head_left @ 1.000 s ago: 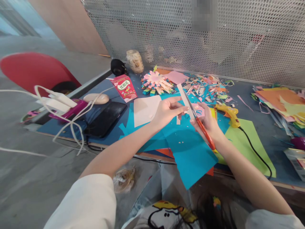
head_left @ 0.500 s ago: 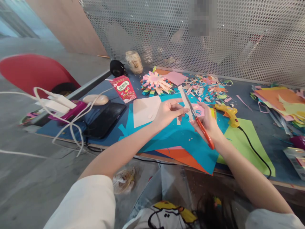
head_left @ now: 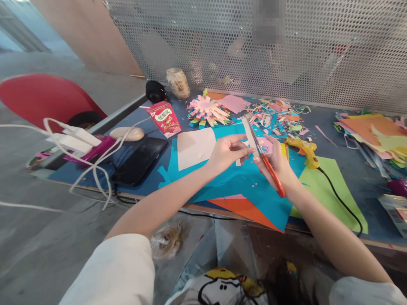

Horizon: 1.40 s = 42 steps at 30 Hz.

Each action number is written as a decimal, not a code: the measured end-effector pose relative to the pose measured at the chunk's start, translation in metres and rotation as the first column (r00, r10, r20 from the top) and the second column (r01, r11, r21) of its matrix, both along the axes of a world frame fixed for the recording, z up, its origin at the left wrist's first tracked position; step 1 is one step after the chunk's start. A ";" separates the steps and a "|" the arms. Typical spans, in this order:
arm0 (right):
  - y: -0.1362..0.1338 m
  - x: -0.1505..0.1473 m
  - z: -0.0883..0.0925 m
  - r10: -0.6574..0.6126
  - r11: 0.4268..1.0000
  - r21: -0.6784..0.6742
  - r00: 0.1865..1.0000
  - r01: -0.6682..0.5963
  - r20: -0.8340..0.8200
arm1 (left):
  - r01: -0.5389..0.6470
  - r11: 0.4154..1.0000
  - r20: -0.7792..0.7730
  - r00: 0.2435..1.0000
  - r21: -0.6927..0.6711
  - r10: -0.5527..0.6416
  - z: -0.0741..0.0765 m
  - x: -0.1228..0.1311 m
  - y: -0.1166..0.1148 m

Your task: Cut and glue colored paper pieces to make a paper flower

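Note:
My left hand (head_left: 229, 151) pinches a narrow pale paper strip (head_left: 249, 132) between thumb and fingers. Orange-handled scissors (head_left: 272, 175) are in my right hand (head_left: 277, 163), their blades pointing up and away beside the strip. Both hands are close together over a large blue paper sheet (head_left: 216, 182). Just left of my left hand lies a pale pink sheet (head_left: 194, 148) with a small scrap on it. Behind the hands sits a layered, fringed paper flower (head_left: 208, 110).
Paper scraps (head_left: 280, 120) are heaped behind my hands. A yellow glue gun (head_left: 302, 150) rests at the right, its cord over green paper (head_left: 330, 186). At the left are a pink drink carton (head_left: 165, 119), a black tablet-like object (head_left: 141, 161) and a power strip (head_left: 90, 150).
The paper strip and my left fingers have shifted slightly to the right and down. The scissors have barely moved, their blades still alongside the strip.

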State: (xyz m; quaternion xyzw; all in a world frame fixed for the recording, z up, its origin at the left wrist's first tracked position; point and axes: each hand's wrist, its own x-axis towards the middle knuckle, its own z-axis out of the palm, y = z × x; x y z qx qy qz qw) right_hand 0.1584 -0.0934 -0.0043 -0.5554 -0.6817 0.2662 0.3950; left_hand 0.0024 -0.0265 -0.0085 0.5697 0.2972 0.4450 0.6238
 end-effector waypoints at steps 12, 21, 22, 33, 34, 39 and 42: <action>-0.001 0.000 0.007 -0.047 0.998 -0.037 0.999 0.046 -0.008 | -0.003 1.000 -0.011 1.000 0.000 0.003 0.006 -0.002 -0.002; 0.000 0.007 0.011 -0.172 0.985 -0.014 0.985 0.172 0.009 | -0.068 0.997 0.011 0.998 0.025 0.068 0.002 -0.002 0.004; 0.002 0.008 0.011 -0.181 0.983 -0.006 0.983 0.181 0.022 | -0.097 0.995 0.033 0.995 0.034 0.096 0.002 -0.003 0.007; 0.008 0.012 -0.002 -0.111 0.994 -0.020 0.994 0.112 0.019 | -0.162 0.982 0.161 0.971 -0.098 0.177 0.007 -0.010 0.018; 0.008 0.012 -0.001 -0.104 0.994 -0.023 0.994 0.104 0.022 | -0.158 0.984 0.145 0.975 -0.084 0.168 0.007 -0.010 0.018; 0.007 0.015 0.001 -0.075 0.997 -0.020 0.991 0.078 0.112 | -0.194 0.977 0.148 0.967 -0.088 0.205 0.005 -0.012 0.022; 0.008 0.015 0.002 -0.076 0.997 -0.007 0.979 0.079 0.191 | -0.227 0.974 0.140 0.964 -0.022 0.228 0.007 -0.013 0.024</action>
